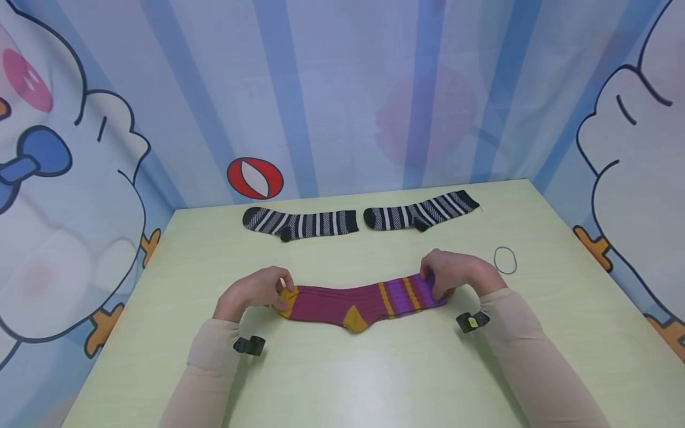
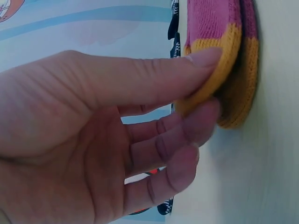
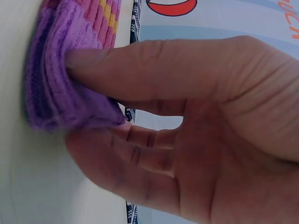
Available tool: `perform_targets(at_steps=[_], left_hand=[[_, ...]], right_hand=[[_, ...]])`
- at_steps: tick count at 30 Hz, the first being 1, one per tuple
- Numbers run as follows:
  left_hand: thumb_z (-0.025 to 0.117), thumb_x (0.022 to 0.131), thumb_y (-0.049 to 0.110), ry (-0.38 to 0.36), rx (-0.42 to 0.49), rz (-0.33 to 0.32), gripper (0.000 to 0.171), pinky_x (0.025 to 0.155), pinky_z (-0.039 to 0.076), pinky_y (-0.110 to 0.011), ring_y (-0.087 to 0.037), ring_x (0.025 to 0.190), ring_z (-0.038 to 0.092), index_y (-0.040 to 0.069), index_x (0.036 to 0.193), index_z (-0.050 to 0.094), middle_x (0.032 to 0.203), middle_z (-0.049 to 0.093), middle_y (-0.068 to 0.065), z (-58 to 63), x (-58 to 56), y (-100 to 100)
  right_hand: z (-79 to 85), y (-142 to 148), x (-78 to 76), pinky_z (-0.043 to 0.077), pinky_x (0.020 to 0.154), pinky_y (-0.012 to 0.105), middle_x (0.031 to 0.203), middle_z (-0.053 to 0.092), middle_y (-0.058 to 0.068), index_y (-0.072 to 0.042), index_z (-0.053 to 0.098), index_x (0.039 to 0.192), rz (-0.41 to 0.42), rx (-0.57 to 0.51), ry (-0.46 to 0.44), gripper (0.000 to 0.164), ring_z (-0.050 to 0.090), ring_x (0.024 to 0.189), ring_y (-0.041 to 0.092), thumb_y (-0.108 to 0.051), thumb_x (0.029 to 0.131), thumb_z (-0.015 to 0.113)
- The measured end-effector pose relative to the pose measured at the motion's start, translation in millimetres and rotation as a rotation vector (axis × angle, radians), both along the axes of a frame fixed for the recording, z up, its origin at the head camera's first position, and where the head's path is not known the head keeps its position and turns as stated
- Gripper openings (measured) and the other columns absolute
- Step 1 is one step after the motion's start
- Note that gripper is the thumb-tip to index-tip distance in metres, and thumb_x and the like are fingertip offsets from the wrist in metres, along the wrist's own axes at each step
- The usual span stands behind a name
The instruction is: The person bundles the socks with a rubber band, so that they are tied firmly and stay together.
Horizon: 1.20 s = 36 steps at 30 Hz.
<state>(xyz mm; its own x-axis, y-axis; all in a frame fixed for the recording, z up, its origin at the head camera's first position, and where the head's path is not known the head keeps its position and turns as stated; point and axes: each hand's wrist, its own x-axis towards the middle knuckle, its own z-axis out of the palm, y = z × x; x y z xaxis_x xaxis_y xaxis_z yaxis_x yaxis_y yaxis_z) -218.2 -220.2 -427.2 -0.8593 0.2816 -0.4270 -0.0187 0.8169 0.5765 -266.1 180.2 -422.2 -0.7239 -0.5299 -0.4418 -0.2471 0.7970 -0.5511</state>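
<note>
A maroon sock with mustard toe and heel and a purple striped cuff lies crosswise in front of me, on top of a matching one. In the left wrist view the two toes show as layers, the lower toe apart from the upper. My left hand pinches the upper mustard toe between thumb and fingers. At the other end, my right hand pinches the purple cuff, its thumb pressed on the upper face. Several cuff layers show there in the right wrist view.
Two black-and-white striped socks, one on the left and one on the right, lie flat near the table's back edge. A thin dark loop lies right of my right hand. A printed curtain rises behind the table.
</note>
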Motion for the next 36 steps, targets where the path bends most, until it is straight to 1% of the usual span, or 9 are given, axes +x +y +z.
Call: perform_targets(at_steps=[5,12,19,24,26,27,32,34,36], left_hand=[[0.08,0.078,-0.004,0.026,-0.04,-0.02,0.029,0.069,0.043,-0.032,-0.022,0.081,0.053,0.006,0.094,0.058,0.091,0.058,-0.008,-3.1,-0.5,1.1],[0.081,0.077,-0.002,0.035,-0.103,-0.02,0.029,0.075,0.044,-0.035,-0.023,0.086,0.053,0.007,0.093,0.06,0.094,0.059,-0.006,-1.2,0.1,5.7],[0.082,0.078,0.0,0.03,-0.141,-0.034,0.027,0.077,0.045,-0.036,-0.023,0.087,0.053,0.007,0.094,0.061,0.094,0.06,-0.005,-0.1,0.4,7.5],[0.081,0.078,0.0,0.038,-0.152,-0.043,0.028,0.076,0.045,-0.035,-0.023,0.087,0.053,0.007,0.094,0.06,0.094,0.059,-0.005,-0.6,0.5,7.8],[0.082,0.078,0.0,0.037,-0.155,-0.042,0.028,0.076,0.045,-0.036,-0.023,0.087,0.053,0.007,0.094,0.06,0.094,0.059,-0.005,-1.6,-0.1,7.6],[0.082,0.078,0.0,0.034,-0.157,-0.036,0.028,0.077,0.045,-0.036,-0.023,0.087,0.053,0.008,0.094,0.06,0.094,0.059,-0.005,-2.1,-0.5,7.5],[0.082,0.078,0.001,0.032,-0.156,-0.038,0.028,0.076,0.044,-0.036,-0.023,0.087,0.053,0.007,0.094,0.06,0.094,0.059,-0.005,-2.9,-0.8,7.3],[0.082,0.078,0.001,0.032,-0.156,-0.037,0.028,0.076,0.044,-0.036,-0.023,0.087,0.053,0.008,0.094,0.06,0.094,0.059,-0.005,-2.6,-0.7,7.4],[0.082,0.078,0.001,0.036,-0.154,-0.043,0.027,0.076,0.044,-0.036,-0.023,0.087,0.053,0.007,0.093,0.06,0.093,0.059,-0.005,-2.0,-0.3,7.5]], right_hand=[[-1.5,0.8,-3.1,0.051,0.06,0.029,0.102,0.055,0.012,-0.002,0.064,0.102,0.035,0.038,0.054,0.036,0.056,0.082,0.022,0.003,0.069,0.08],[-2.7,3.1,-5.0,0.048,0.071,0.031,0.101,0.056,0.009,-0.003,0.065,0.101,0.093,0.054,0.121,0.037,0.052,0.089,0.023,-0.001,0.068,0.081],[-2.4,5.9,-4.4,0.046,0.081,0.036,0.102,0.058,0.007,-0.005,0.065,0.102,0.094,0.05,0.129,0.037,0.051,0.093,0.023,-0.004,0.068,0.081],[-2.1,6.9,-4.7,0.047,0.081,0.037,0.105,0.057,0.009,-0.006,0.063,0.102,0.077,0.033,0.123,0.038,0.052,0.094,0.025,0.001,0.068,0.077],[-2.6,6.9,-5.2,0.047,0.079,0.037,0.105,0.057,0.009,-0.005,0.063,0.103,0.078,0.029,0.125,0.036,0.052,0.093,0.025,0.003,0.07,0.075],[-2.6,6.7,-5.4,0.048,0.078,0.036,0.105,0.058,0.009,-0.005,0.064,0.104,0.079,0.03,0.125,0.032,0.053,0.092,0.024,0.002,0.073,0.073],[-2.0,4.0,-6.9,0.05,0.073,0.035,0.103,0.063,0.008,-0.005,0.065,0.104,0.075,0.039,0.172,0.012,0.057,0.085,0.019,-0.003,0.094,0.06],[-3.0,3.4,-8.3,0.051,0.073,0.034,0.101,0.064,0.008,-0.004,0.066,0.103,0.066,0.035,0.193,0.01,0.058,0.083,0.018,-0.003,0.096,0.058],[-4.8,3.1,-10.0,0.051,0.073,0.034,0.098,0.064,0.008,-0.003,0.066,0.102,0.052,0.027,0.198,0.011,0.058,0.083,0.019,-0.002,0.096,0.057]])
